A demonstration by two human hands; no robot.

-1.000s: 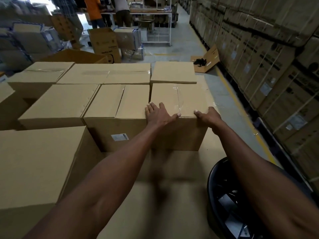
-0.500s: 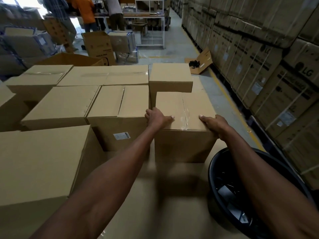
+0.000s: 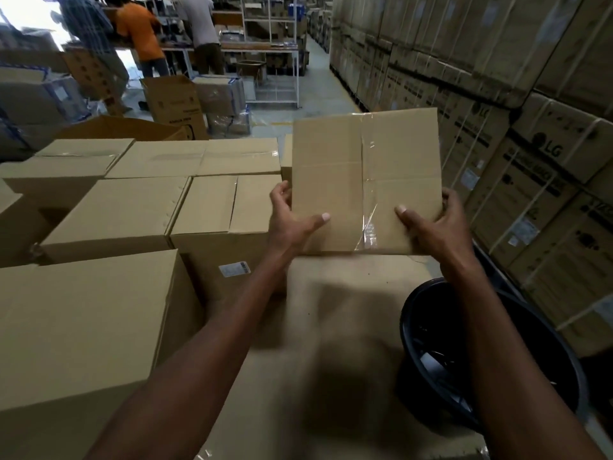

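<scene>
A taped brown cardboard box [image 3: 345, 167] is tipped up toward me, its taped face showing, lifted above the cardboard surface [image 3: 331, 327] below it. My left hand [image 3: 292, 224] grips its left edge, thumb on the face and fingers curled behind. On the right edge, my right hand [image 3: 431, 227] holds it the same way, thumb on the front. The far side of the box is hidden.
Several sealed cartons [image 3: 126, 210] stand packed to the left and behind. A black round bin [image 3: 441, 370] sits at the lower right. A wall of stacked strapped cartons [image 3: 530, 144] lines the right. An aisle [image 3: 318, 94] runs ahead; people [image 3: 139, 31] work at tables at the far end.
The box was sitting flat among the cartons with both hands on its near top edge. It has been pulled toward me, lifted and tipped upright, both hands now gripping its sides.
</scene>
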